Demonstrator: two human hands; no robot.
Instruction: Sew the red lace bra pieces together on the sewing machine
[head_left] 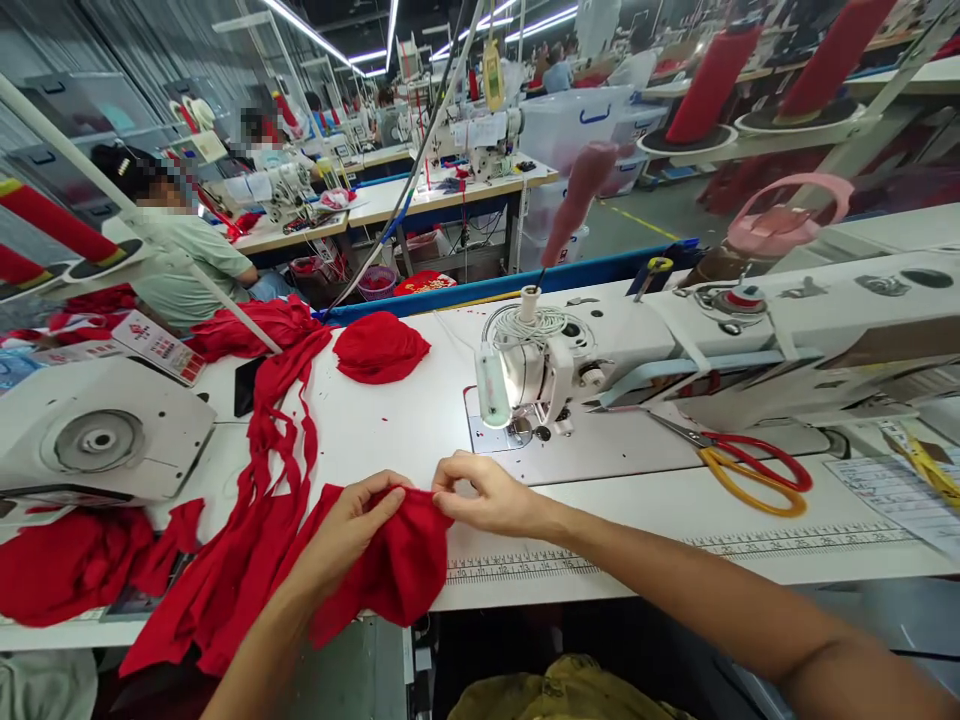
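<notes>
Both hands pinch the upper edge of a piece of red fabric (412,560) at the front of the sewing table. My left hand (367,515) grips it with thumb and fingers, and my right hand (484,495) holds the corner a short way to the right. The cloth hangs in folds over the table's front edge. Just beyond my right hand is the sewing machine's needle area (517,430), lit by a lamp. Long red fabric strips (262,520) trail beside my left forearm, partly hidden by it.
Scissors with red and orange handles (750,470) lie on the machine bed at right. A folded red fabric piece (381,347) rests behind my hands. A second machine (97,430) stands at left, near a red heap (71,560). A printed ruler (525,568) runs along the front edge.
</notes>
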